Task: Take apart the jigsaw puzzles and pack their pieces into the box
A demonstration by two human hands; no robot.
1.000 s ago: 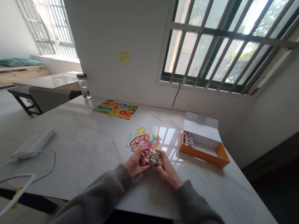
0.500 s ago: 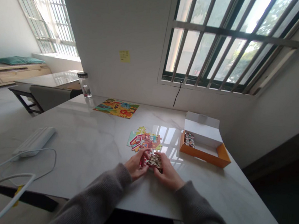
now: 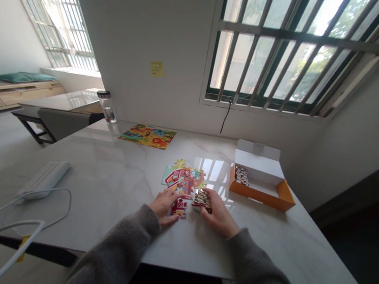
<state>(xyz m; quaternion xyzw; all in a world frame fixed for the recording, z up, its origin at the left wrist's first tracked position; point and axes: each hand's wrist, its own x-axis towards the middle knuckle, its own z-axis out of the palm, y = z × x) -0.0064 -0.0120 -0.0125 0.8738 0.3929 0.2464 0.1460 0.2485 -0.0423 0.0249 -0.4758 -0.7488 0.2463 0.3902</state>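
My right hand (image 3: 216,212) is closed around a stack of puzzle pieces (image 3: 203,200), seen edge-on just above the table. To its left, my left hand (image 3: 165,206) has thumb and fingers apart around a few red puzzle pieces (image 3: 179,208), which lie low at the table surface; it touches their left edge. Directly beyond both hands lies a partly joined colourful puzzle (image 3: 186,179) with a red house picture. An orange box (image 3: 259,196) with its white lid raised stands at the right, more pieces (image 3: 241,175) stacked in its left end.
A bright animal picture sheet (image 3: 149,136) lies at the back left of the white table (image 3: 113,173), near a clear bottle (image 3: 109,110). A white power strip (image 3: 44,179) with cables (image 3: 68,204) is on the left side. A wall with a barred window rises behind.
My hands have moved apart. The left hand has shifted left and lowered with the red pieces, its fingers spreading, while the right hand keeps the stack, now slightly further right.
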